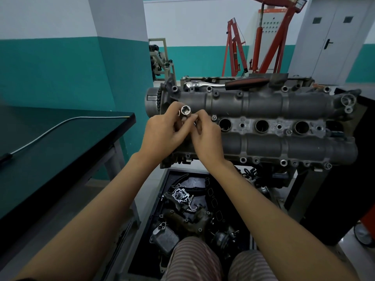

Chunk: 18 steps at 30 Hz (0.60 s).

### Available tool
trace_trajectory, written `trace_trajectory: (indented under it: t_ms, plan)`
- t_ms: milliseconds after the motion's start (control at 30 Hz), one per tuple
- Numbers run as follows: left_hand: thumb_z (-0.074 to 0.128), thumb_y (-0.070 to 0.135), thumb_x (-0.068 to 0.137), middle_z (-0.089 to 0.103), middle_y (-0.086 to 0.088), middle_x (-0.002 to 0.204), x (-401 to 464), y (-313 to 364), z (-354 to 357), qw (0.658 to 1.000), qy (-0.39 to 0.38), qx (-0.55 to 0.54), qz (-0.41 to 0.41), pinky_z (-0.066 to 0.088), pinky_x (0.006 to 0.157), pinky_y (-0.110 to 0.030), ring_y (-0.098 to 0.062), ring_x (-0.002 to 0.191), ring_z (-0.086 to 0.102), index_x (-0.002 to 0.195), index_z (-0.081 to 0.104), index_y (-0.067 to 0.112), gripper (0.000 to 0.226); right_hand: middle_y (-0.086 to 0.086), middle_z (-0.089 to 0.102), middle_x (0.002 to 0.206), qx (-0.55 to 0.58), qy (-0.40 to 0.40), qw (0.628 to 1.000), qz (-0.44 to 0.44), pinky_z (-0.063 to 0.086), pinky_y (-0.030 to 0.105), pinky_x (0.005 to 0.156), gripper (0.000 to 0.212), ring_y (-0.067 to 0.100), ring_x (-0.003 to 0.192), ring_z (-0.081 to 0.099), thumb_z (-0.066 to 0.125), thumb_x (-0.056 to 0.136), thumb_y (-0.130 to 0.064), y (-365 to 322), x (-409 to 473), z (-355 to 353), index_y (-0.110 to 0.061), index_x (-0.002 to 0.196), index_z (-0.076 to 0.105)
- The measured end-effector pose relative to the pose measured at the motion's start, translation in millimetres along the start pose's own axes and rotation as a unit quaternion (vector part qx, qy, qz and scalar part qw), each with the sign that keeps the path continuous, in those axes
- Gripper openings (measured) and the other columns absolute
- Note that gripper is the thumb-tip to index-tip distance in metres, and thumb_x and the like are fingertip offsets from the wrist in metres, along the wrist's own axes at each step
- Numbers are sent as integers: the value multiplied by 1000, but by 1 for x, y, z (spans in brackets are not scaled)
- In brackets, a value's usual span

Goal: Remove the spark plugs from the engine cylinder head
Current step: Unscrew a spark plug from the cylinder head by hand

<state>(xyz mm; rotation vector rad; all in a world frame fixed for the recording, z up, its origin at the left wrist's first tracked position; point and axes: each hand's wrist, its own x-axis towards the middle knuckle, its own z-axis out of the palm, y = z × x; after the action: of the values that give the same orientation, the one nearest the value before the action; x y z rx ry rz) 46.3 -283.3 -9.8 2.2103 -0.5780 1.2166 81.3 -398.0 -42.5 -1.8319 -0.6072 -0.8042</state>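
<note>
1. Two hands meet over cyl head's left end: your left hand grips socket, open end up.
2. Right hand pinches beside it; item hidden.
3. Ratchet lies beyond grip.

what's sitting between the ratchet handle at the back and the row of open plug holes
In the head view, one raised camshaft housing of the cylinder head runs between the ratchet and the plug holes; nothing loose lies there.

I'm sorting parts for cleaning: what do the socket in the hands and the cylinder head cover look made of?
Socket: looks like chrome-plated steel, bright and mirror-like on its rim. Cylinder head cover: probably cast aluminium, with a dull grey, grainy surface and rounded cast ribs.
</note>
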Motion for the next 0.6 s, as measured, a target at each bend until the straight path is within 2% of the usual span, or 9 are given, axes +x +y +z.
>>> trace_trajectory:
  t_ms: [33,100,167,267,333,400,467,533,600]
  plan:
    - [58,26,90,48,6,51,-1,0,-1,1000,-8,4,7,39,46,-32,-13,44,44,99,60,3,25,-5,52,61,4,-6,1000,-4,40,28,51,6,7,54,48,53,93,-14,0,0,0,-10,89,53]
    - [53,24,92,52,1,51,-1,-1,-2,1000,-17,10,14,41,44,-35,-17,43,48,103,61,3,25,-13,53,65,-6,-10,1000,-18,38,18,54,10,2,56,50,50,95,-15,-1,0,-1,-9,99,57]
    - [55,21,93,54,-3,51,0,-2,-1,1000,-9,13,10,41,44,-36,-19,43,49,96,60,0,22,-17,50,66,-26,-8,999,-34,34,10,54,16,-2,56,49,48,95,-14,-2,0,-2,-9,106,59]
    - [62,21,90,43,2,49,2,-3,1,1000,23,13,-11,32,43,-27,-10,40,37,80,54,2,23,-18,49,66,-31,-6,999,-40,33,10,53,20,-3,55,48,49,95,-12,-2,0,-2,-9,111,59]
    - [65,25,87,44,-1,50,2,-2,3,999,27,11,-21,32,44,-29,-15,42,38,75,51,2,30,-16,42,58,-15,-7,1000,-18,31,12,51,16,0,50,44,54,92,-14,-1,0,-1,-9,106,57]
    - [65,32,85,48,-6,52,2,-1,3,999,22,5,-23,36,45,-33,-22,44,45,74,50,0,37,-12,35,52,4,2,1000,8,28,15,47,11,4,46,39,61,88,-16,0,1,0,-17,92,51]
    - [63,35,85,51,-8,53,2,-1,3,1000,19,-3,-23,39,46,-36,-25,46,48,76,51,0,39,-11,32,52,12,18,1000,14,28,17,45,27,5,46,36,61,88,-14,0,1,0,-28,76,41]
    - [63,32,87,52,-4,53,1,0,1,1000,8,-18,-15,41,46,-36,-20,45,48,84,55,1,32,-9,36,53,18,14,1000,14,30,21,46,25,6,47,35,58,90,-13,-1,0,0,-24,75,41]
    - [60,28,89,46,7,49,0,0,0,1000,-3,-19,-1,38,45,-30,-11,42,42,96,59,4,25,-4,45,55,29,4,1000,5,36,28,48,11,8,49,41,55,92,-13,-1,-1,-1,-18,83,51]
